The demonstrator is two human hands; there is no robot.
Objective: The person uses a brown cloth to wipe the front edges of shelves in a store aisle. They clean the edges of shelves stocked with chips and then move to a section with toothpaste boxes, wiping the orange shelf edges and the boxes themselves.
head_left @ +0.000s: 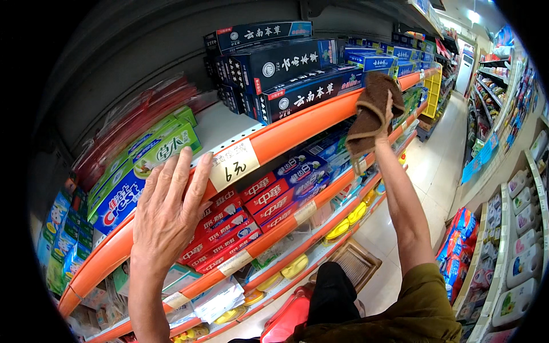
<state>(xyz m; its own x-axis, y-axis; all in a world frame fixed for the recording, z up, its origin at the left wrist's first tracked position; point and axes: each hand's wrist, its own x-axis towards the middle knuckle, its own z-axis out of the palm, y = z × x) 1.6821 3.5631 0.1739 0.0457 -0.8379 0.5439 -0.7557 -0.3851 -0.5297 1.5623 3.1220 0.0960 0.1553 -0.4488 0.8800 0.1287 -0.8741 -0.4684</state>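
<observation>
My left hand [171,208] lies on the orange edge strip [311,128] of the upper shelf with its fingers stretched out. Its fingertips are beside a handwritten price tag [235,164] and just in front of blue and green toothpaste boxes [128,197]. Farther right, my right hand [385,130] holds a brown cloth [369,117] over the same orange strip. The cloth is folded around part of that hand and hides most of its fingers. Dark toothpaste boxes [297,63] are stacked on the shelf between my hands.
Red toothpaste boxes [220,228] fill the shelf below, with yellow slippers [343,226] lower down. A wooden-framed stool [357,263] and a red seat-like object [286,314] are near my legs. Across the tiled aisle [437,148] stands shelving with white bottles [520,266].
</observation>
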